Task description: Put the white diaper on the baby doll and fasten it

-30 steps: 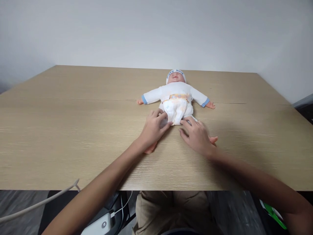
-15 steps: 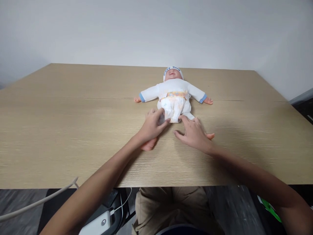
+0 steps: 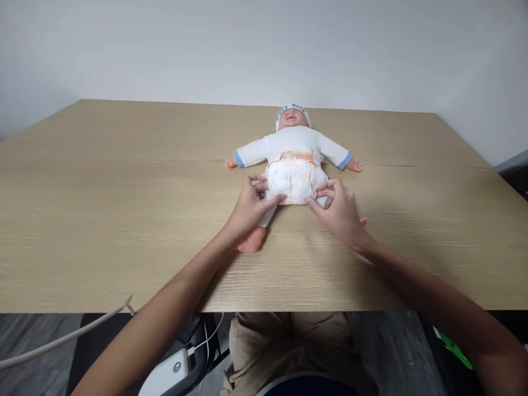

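Observation:
A baby doll [image 3: 293,140] lies on its back on the table, head away from me, arms spread, in a white suit with blue cuffs and a "Happy Baby" cap. Round its hips is a white diaper [image 3: 292,179] with an orange patterned waistband. My left hand [image 3: 254,203] holds the diaper's leg edge on the left, its thumb along the lower front. At the opposite leg edge, my right hand [image 3: 339,209] has thumb and fingers closed on the diaper. The doll's left-side foot [image 3: 251,240] shows below my left hand; my right hand hides most of the other leg.
The wooden table [image 3: 124,220] has a seam across it and reaches back to a pale wall [image 3: 185,49]. A whitish cable [image 3: 66,340] rises by the front edge at left. Below the edge lies a white device [image 3: 167,374] with a plugged-in cord.
My right hand has moved up and closed on the diaper's right leg edge. The diaper's lower front is spread wider and flatter. My left fingers have shifted slightly; the view has tilted a little.

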Tool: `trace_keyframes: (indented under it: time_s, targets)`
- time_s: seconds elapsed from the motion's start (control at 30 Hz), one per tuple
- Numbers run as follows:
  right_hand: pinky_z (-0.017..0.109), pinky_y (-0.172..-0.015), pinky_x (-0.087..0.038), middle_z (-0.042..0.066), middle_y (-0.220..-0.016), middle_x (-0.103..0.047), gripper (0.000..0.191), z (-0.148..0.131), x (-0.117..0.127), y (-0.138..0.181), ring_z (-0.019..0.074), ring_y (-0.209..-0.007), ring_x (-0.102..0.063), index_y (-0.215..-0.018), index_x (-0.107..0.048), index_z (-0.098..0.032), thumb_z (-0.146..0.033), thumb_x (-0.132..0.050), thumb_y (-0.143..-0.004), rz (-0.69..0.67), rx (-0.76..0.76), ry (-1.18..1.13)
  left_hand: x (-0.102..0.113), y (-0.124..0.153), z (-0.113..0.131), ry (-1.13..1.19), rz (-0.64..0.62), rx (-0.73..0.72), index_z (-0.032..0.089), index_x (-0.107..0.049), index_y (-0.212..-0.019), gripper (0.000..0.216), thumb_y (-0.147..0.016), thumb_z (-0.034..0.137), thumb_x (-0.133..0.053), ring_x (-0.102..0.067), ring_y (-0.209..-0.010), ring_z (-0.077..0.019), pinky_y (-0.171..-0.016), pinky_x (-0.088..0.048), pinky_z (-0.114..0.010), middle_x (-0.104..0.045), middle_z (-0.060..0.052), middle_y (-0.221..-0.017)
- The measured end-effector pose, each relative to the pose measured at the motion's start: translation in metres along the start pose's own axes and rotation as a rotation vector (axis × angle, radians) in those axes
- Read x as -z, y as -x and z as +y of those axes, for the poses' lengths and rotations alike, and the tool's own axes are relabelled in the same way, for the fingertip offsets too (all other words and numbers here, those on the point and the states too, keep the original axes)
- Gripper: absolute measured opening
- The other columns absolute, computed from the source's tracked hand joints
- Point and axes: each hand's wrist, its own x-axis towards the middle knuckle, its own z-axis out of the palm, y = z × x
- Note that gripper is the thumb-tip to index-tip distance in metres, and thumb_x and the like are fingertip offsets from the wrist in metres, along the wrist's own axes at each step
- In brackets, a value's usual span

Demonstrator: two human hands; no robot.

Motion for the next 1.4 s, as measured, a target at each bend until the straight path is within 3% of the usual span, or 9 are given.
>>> trace_keyframes:
  time_s: [0.23,0.33,0.43,0.53,0.77,0.93,1.17,1.4]
  targets:
    - [0.045,-0.088,-0.051,0.003,-0.097,-0.087,0.021,-0.003,0.001,0.0,0.0208,-0.065,-0.068,-0.105,-0.076,-0.026,-0.041,-0.083,-0.093,-0.065,0.067,0.106,0.001,-0.001,0.01,-0.072,-0.075,0.044,0.019,-0.071,-0.113,0.047,-0.082,0.045,-0.094,-0.073,-0.112,-0.0274,-0.102,-0.055,-0.04,-0.079,-0.008,-0.116]
    - [0.046,-0.095,-0.046,0.004,-0.096,-0.086,0.015,-0.003,-0.001,0.0,0.0246,-0.079,-0.074,-0.099,-0.079,-0.025,-0.039,-0.082,-0.095,-0.099,0.125,0.17,0.001,-0.002,0.009,0.003,-0.1,0.079,0.019,-0.072,-0.113,0.048,-0.079,0.045,-0.095,-0.074,-0.112,-0.0283,-0.099,-0.057,-0.041,-0.08,-0.009,-0.116]
    - [0.044,-0.096,-0.042,0.005,-0.102,-0.085,0.017,-0.002,-0.001,-0.003,0.0274,-0.095,-0.075,-0.093,-0.077,-0.024,-0.039,-0.081,-0.097,-0.135,0.147,0.171,0.001,-0.002,0.007,0.057,-0.029,0.147,0.02,-0.066,-0.12,0.06,-0.075,0.042,-0.099,-0.075,-0.111,-0.0275,-0.097,-0.058,-0.04,-0.079,-0.009,-0.115]
    - [0.041,-0.09,-0.041,0.003,-0.096,-0.082,0.021,-0.002,0.001,-0.005,0.0248,-0.088,-0.071,-0.097,-0.076,-0.023,-0.043,-0.081,-0.095,-0.155,0.098,0.138,0.002,-0.003,0.006,0.104,-0.007,0.206,0.019,-0.061,-0.123,0.068,-0.074,0.043,-0.101,-0.075,-0.111,-0.0268,-0.096,-0.058,-0.04,-0.079,-0.011,-0.118]
    - [0.035,-0.074,-0.035,-0.001,-0.074,-0.061,0.031,-0.003,0.005,-0.007,0.0206,-0.073,-0.056,-0.1,-0.074,-0.023,-0.052,-0.079,-0.092,-0.193,0.011,0.088,0.004,-0.005,0.009,-0.013,-0.135,0.106,0.017,-0.076,-0.108,0.045,-0.081,0.049,-0.094,-0.075,-0.111,-0.0288,-0.095,-0.056,-0.039,-0.082,-0.011,-0.114]
    - [0.034,-0.073,-0.034,-0.002,-0.071,-0.056,0.03,-0.005,0.01,-0.012,0.0197,-0.072,-0.054,-0.092,-0.071,-0.023,-0.053,-0.075,-0.093,-0.243,0.052,0.068,0.004,-0.003,0.013,0.146,-0.193,0.164,0.018,-0.072,-0.12,0.055,-0.079,0.046,-0.096,-0.075,-0.122,-0.0305,-0.105,-0.057,-0.041,-0.081,-0.013,-0.13]
    - [0.033,-0.069,-0.033,-0.002,-0.068,-0.054,0.03,-0.001,0.012,-0.011,0.0188,-0.068,-0.05,-0.095,-0.073,-0.022,-0.052,-0.073,-0.093,-0.239,0.09,0.067,0.01,-0.003,0.015,0.249,-0.1,0.338,0.023,-0.06,-0.115,0.057,-0.078,0.037,-0.1,-0.077,-0.097,-0.0224,-0.091,-0.059,-0.037,-0.08,-0.004,-0.106]
    - [0.033,-0.07,-0.034,-0.002,-0.07,-0.058,0.03,0.001,0.013,-0.01,0.0189,-0.069,-0.052,-0.098,-0.075,-0.022,-0.053,-0.071,-0.095,-0.256,0.098,0.062,0.012,0.001,0.021,0.077,-0.183,0.21,0.019,-0.073,-0.118,0.046,-0.085,0.046,-0.092,-0.075,-0.125,-0.0303,-0.107,-0.058,-0.041,-0.082,-0.012,-0.127]
